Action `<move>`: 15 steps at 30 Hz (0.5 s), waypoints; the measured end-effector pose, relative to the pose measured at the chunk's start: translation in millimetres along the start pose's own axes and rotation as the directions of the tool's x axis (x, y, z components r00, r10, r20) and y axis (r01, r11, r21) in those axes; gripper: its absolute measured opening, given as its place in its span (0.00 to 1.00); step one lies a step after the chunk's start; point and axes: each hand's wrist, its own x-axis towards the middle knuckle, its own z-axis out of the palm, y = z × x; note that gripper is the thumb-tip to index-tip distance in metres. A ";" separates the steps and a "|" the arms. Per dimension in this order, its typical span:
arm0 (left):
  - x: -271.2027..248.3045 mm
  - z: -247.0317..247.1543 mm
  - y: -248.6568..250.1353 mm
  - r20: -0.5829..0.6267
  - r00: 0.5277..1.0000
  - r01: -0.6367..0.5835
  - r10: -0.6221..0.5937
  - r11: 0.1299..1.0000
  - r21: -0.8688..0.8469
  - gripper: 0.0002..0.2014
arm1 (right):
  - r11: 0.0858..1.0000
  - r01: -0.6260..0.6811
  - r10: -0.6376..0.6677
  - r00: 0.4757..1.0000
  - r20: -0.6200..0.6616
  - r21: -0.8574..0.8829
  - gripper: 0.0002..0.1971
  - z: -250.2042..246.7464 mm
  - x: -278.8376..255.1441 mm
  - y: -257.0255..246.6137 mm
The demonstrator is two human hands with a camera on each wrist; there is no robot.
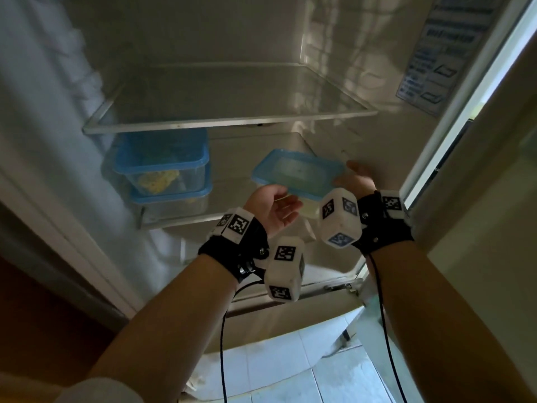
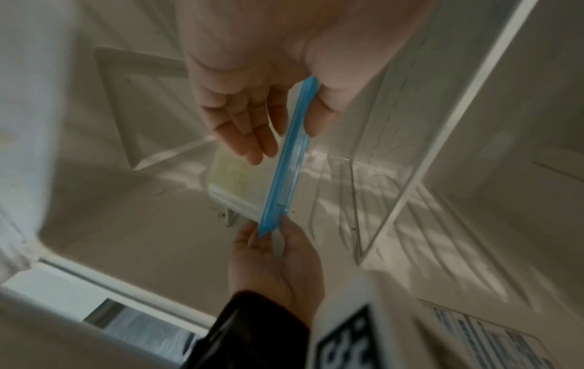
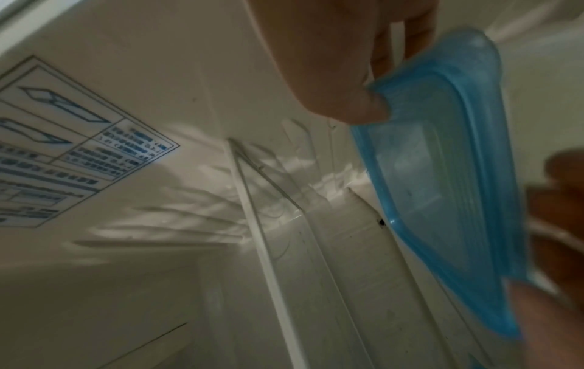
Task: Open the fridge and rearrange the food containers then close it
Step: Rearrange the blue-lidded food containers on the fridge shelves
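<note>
In the head view the fridge stands open. I hold a clear food container with a blue lid (image 1: 299,173) in both hands, tilted, in front of the right half of the lower shelf (image 1: 180,221). My left hand (image 1: 276,205) grips its near left end, thumb on the lid (image 2: 290,159) and fingers (image 2: 246,134) underneath. My right hand (image 1: 359,174) pinches the right end, with the thumb (image 3: 357,99) pressed on the lid edge (image 3: 442,174). Two more blue-lidded containers are stacked at the shelf's left, one (image 1: 162,161) on the other (image 1: 174,202).
The upper glass shelf (image 1: 232,120) has nothing on it. The fridge's right inner wall carries a blue printed label (image 1: 441,53), close beside my right hand. The door frame (image 1: 465,126) stands at the right. White floor tiles (image 1: 319,373) lie below.
</note>
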 end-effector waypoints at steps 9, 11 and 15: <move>8.1 -33.0 17.1 -0.148 0.987 -0.075 0.062 0.994 -0.084 0.10 | 0.992 -0.078 0.072 0.996 0.059 0.102 0.30 9.9 5.8 8.3; 8.9 -42.6 22.1 -0.184 0.978 -0.124 0.102 0.986 -0.114 0.10 | 0.989 -0.066 0.058 0.996 0.067 0.134 0.24 17.4 7.4 10.8; 8.2 -60.9 27.4 -0.249 0.954 -0.203 0.170 0.973 -0.112 0.09 | 0.979 -0.078 0.049 0.987 0.154 0.188 0.20 36.4 -0.8 13.5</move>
